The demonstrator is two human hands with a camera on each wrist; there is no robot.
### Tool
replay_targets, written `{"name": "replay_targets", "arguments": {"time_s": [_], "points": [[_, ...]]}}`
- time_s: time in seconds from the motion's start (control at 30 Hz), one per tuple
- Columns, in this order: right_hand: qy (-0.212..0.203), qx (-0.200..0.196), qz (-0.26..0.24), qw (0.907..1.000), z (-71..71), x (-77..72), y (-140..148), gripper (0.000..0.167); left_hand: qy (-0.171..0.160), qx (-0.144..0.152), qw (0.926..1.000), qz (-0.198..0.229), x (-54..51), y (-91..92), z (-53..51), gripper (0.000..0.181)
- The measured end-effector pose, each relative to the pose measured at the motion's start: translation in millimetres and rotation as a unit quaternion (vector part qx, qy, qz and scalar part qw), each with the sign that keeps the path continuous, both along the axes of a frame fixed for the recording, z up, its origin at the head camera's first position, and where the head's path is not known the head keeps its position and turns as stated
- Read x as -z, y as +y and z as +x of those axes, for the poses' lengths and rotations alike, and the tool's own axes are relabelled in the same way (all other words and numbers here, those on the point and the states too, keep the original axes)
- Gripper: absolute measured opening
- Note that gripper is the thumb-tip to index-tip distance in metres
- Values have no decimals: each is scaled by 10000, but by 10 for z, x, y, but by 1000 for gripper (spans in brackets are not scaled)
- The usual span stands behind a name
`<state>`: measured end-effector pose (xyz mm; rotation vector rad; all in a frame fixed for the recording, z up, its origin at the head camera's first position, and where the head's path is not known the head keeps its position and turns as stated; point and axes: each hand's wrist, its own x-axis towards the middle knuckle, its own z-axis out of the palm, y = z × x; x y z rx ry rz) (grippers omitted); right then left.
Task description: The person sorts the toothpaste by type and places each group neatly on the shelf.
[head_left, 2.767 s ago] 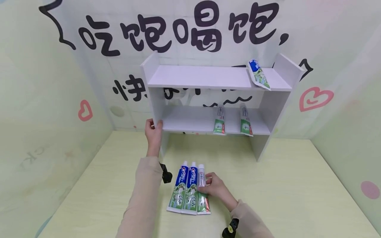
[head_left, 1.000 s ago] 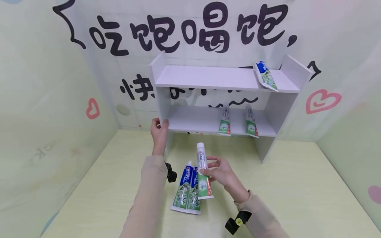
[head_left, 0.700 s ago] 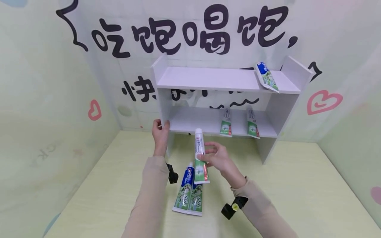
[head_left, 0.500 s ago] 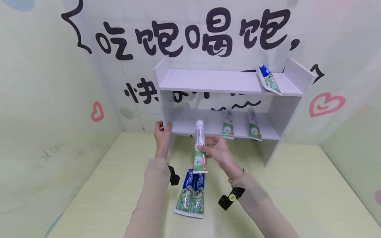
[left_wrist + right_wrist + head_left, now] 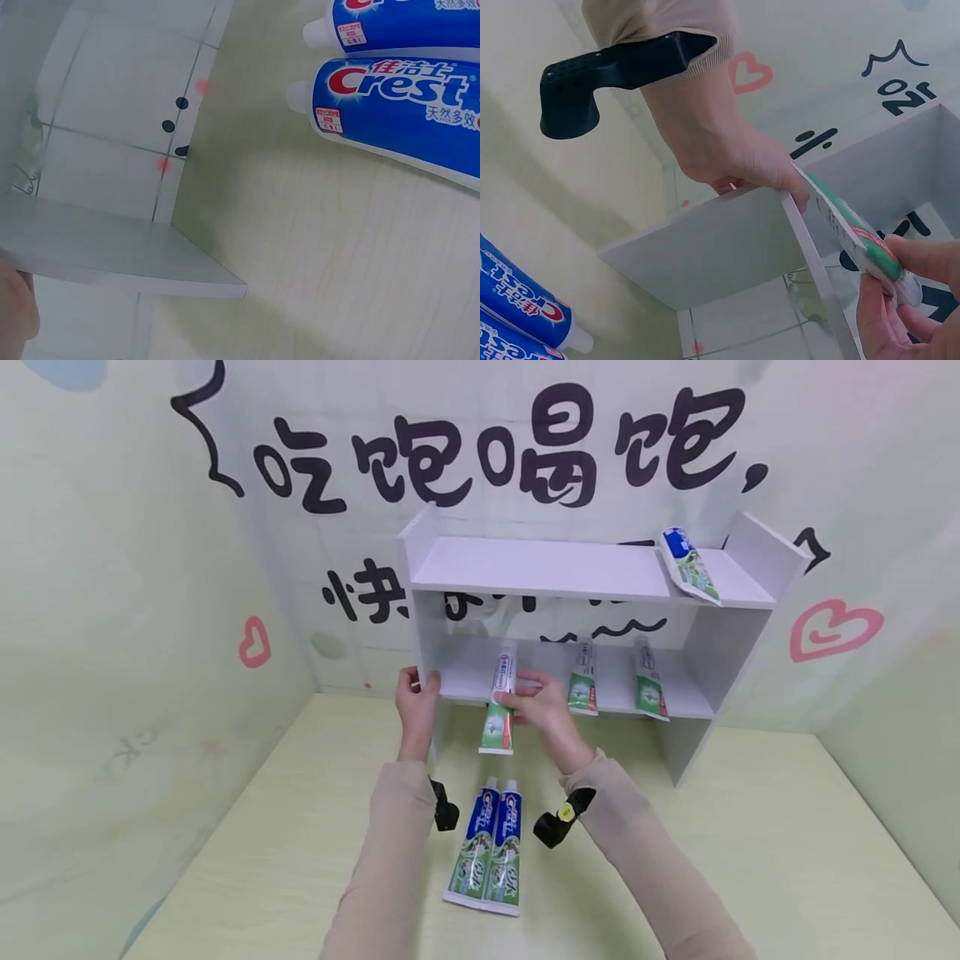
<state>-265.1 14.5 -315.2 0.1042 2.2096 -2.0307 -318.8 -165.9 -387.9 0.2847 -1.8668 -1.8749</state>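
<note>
My right hand [image 5: 546,710] pinches a white and green toothpaste tube [image 5: 498,718], its cap end over the left part of the middle shelf. In the right wrist view, thumb and fingers hold this tube [image 5: 855,236] beside the side panel. My left hand [image 5: 417,708] grips the left side panel of the white shelf unit [image 5: 423,610]; the left wrist view shows only a bit of that hand [image 5: 16,311]. Two similar tubes [image 5: 582,681] [image 5: 651,685] lie on the middle shelf. A blue and green tube [image 5: 690,567] lies on the top shelf, at its right.
Two blue and green Crest tubes [image 5: 471,860] [image 5: 504,858] lie side by side on the pale table [image 5: 787,860], in front of the shelf unit. Behind the unit stands a wall with black lettering and hearts. Walls also bound the table at left and right.
My right hand has lifted the white and green tube from beside the two Crest tubes and carried it forward to the middle shelf. The left hand has kept its grip on the panel.
</note>
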Motion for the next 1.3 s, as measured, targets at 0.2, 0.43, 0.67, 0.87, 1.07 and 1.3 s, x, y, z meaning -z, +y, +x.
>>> {"name": "replay_targets", "arguments": {"time_s": [0.2,0.43,0.67,0.87,1.07,1.3], "points": [[30,125,22,9999,-163,-29,-14,60,48,23,10000,-57,11,29,1,23],[-117,109,349,9993,-319,-27,-1,60,-29,52,10000,-13,24,59,29,24],[-61,171,444,9988,-445,-50,11,59,32,34,9999,140,-3,76,19,24],[-67,276,448,9986,-524,-75,3,58,15,-15,10000,43,-9,81,8,24],[-254,336,949,9946,-586,-79,-39,55,33,-87,9999,67,5,62,1,23],[-10,179,1759,9843,-605,-82,-97,50,-7,-102,9999,0,9,1,-5,24]]}}
